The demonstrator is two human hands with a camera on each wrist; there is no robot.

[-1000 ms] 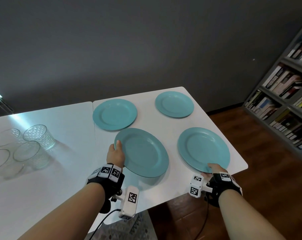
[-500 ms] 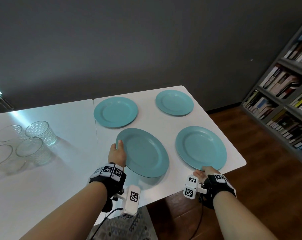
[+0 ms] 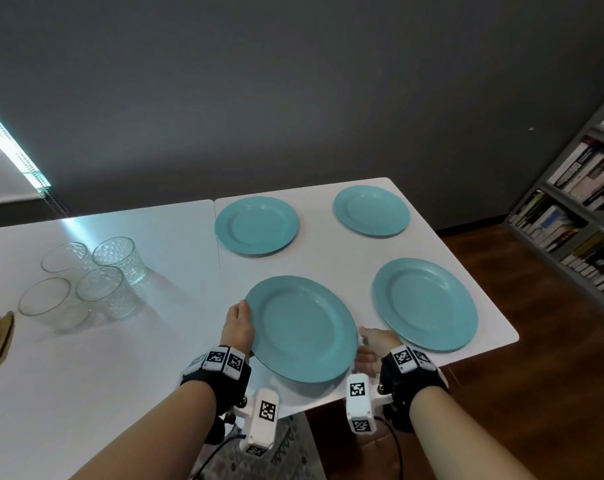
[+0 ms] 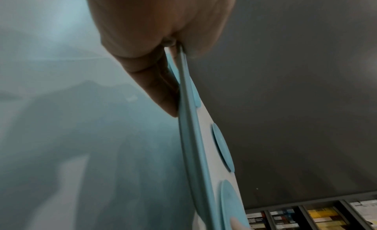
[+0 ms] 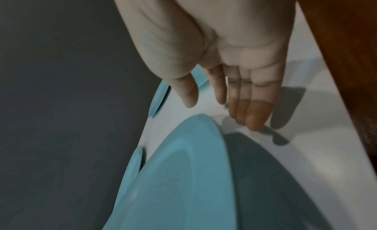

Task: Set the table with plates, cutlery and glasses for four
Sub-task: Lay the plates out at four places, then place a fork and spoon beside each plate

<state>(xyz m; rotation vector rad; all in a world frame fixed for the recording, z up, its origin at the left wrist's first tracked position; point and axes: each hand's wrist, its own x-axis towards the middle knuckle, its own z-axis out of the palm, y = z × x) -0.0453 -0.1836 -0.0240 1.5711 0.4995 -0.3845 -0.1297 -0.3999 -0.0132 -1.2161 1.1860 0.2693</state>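
While pinching the rim at the plate's (image 3: 302,329) outer edge: left hand (image 3: 238,323), head view. Opposite, right hand (image 3: 375,342) slack, near the rim. Left wrist: thumb over, fingers under, plate tilted off table (image 3: 120,358). Right wrist: fingers (image 5: 253,114) straight, holding nothing. One-sided hold risks slipping, clipping nearby plate (image 3: 425,304).

Four teal plates (image 3: 302,329) lie on the white table (image 3: 120,358), near clear glasses (image 3: 118,259) with a diamond-textured pattern.
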